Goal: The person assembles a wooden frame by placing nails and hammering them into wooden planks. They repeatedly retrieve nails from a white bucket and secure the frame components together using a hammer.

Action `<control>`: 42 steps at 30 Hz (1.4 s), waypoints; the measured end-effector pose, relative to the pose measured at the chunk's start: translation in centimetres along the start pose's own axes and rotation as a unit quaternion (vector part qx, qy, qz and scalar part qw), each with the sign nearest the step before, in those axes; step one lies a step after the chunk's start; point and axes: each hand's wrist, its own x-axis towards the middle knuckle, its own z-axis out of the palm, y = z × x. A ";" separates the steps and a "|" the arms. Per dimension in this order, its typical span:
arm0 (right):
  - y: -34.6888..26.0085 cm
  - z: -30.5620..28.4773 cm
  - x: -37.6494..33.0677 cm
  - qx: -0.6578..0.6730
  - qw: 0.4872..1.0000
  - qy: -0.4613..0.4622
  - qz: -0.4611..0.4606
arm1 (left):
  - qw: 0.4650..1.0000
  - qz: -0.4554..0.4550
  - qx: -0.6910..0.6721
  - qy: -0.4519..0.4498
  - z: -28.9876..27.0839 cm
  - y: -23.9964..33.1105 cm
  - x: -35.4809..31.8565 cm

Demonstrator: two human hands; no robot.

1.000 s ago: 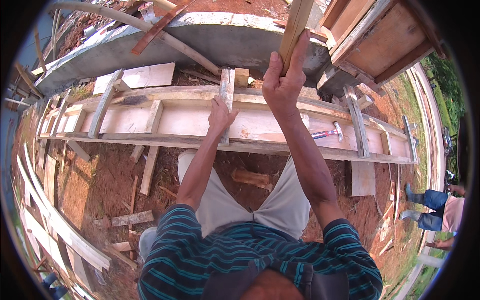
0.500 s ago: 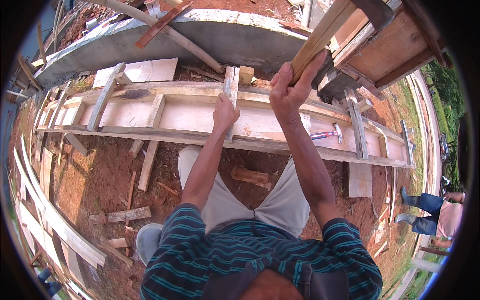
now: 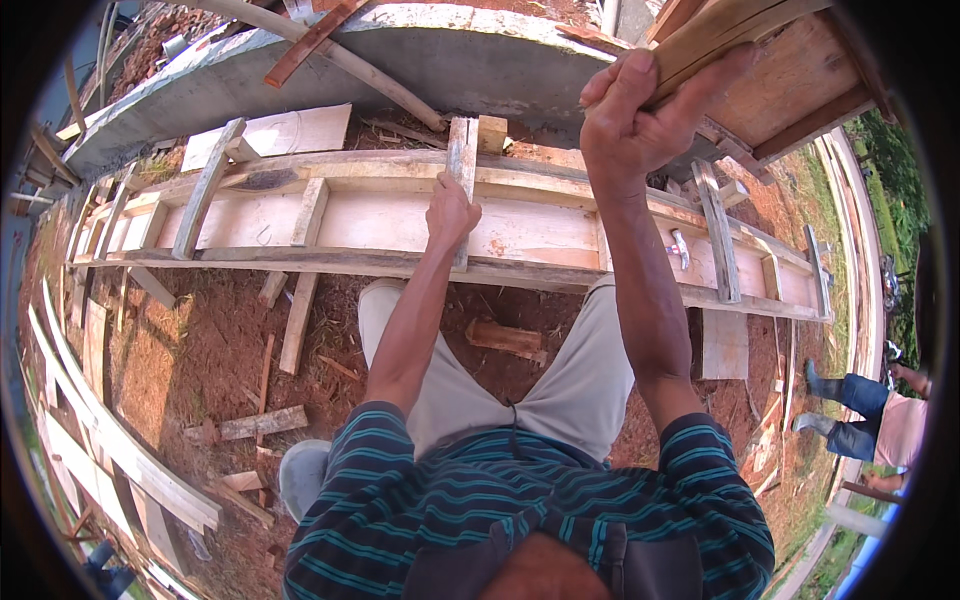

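My left hand (image 3: 452, 212) is closed around a short wooden crosspiece (image 3: 462, 145), which spans a long timber frame with a pale board bottom (image 3: 375, 228). A wooden block (image 3: 491, 134) sits beside the crosspiece's far end. Up at the right, my raised right hand (image 3: 635, 125) grips a thick wooden tool handle (image 3: 725, 45); the tool's head cannot be seen now. A claw hammer (image 3: 680, 248) lies inside the frame, its handle partly hidden behind my right forearm.
Behind the frame runs a low grey concrete wall (image 3: 480, 72) with a pole (image 3: 375, 85) leaning on it. Boxed plywood (image 3: 800, 105) rises at the upper right. Long planks (image 3: 130, 440) and offcuts (image 3: 262, 424) lie on red soil. Another person (image 3: 870, 415) is at the right.
My right hand has lifted up and to the right with the tool, whose dark metal head has left the picture. My left hand keeps its grip on the crosspiece.
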 end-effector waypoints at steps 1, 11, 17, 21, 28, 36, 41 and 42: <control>2.3 0.0 -4.4 -0.007 1.000 -0.017 0.000 | 1.000 0.002 -0.002 -0.004 0.1 0.5 0.0; -0.2 -0.6 -0.1 -0.084 0.981 -0.163 0.058 | 1.000 -0.005 0.001 0.000 0.7 -0.2 -0.2; 3.3 -0.8 -4.1 -0.058 0.997 -0.026 -0.045 | 1.000 0.001 -0.010 -0.002 0.6 0.9 0.0; 11.0 -2.3 -18.2 -0.255 0.764 -0.550 0.219 | 0.999 0.016 -0.005 -0.028 2.5 -0.1 -2.2; 0.1 0.7 1.2 -0.036 0.984 -0.161 0.069 | 1.000 -0.011 -0.009 0.016 -0.4 0.1 0.0; 15.0 -6.4 -20.7 -0.260 0.814 -0.469 0.223 | 0.999 0.020 -0.025 -0.018 2.5 3.5 -1.5; 6.7 -2.9 -8.6 -0.177 0.908 -0.320 0.203 | 1.000 -0.007 -0.021 0.015 0.4 0.5 -0.1; 4.5 -2.8 -4.7 -0.149 0.943 -0.243 0.170 | 1.000 -0.003 -0.017 0.022 0.4 0.5 -0.1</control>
